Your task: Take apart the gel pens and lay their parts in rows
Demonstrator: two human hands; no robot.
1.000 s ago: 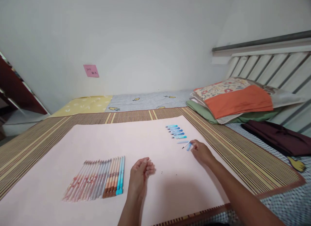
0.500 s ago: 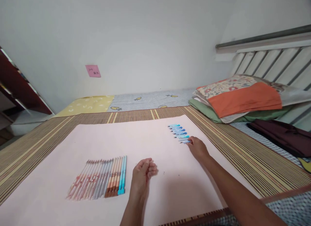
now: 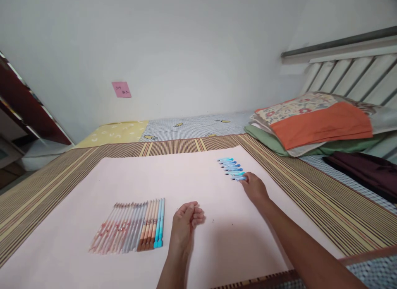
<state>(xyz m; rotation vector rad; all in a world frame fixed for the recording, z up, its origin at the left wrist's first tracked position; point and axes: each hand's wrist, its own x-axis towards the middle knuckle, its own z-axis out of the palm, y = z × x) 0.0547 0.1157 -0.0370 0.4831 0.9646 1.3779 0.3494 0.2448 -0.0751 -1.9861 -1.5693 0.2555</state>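
Observation:
My right hand [image 3: 254, 189] pinches the end of a blue pen [image 3: 238, 179], the nearest in a short column of blue pens [image 3: 229, 165] lying on the pale pink sheet [image 3: 133, 175]. Their dark tips point left. My left hand [image 3: 186, 217] rests over the sheet with its fingers curled in and the thumb against them; nothing shows in it. Left of that hand lies a tidy row of pens: pinkish clear ones [image 3: 108, 231], grey ones [image 3: 133, 229], peach and brown ones [image 3: 148, 227] and light blue ones [image 3: 159, 225].
A striped mat [image 3: 281, 193] lies under the sheet. Folded orange and floral bedding [image 3: 325, 123] is stacked at the right, near a dark maroon cloth [image 3: 359, 171] and white rails [image 3: 356, 73]. A pink note [image 3: 121, 90] is on the wall. Tiny dark specks dot the sheet.
The view has shifted slightly, moving everything a little to the right in the picture. My right hand stays at the nearest blue pen, which lies closer to the column. My left hand keeps its pose.

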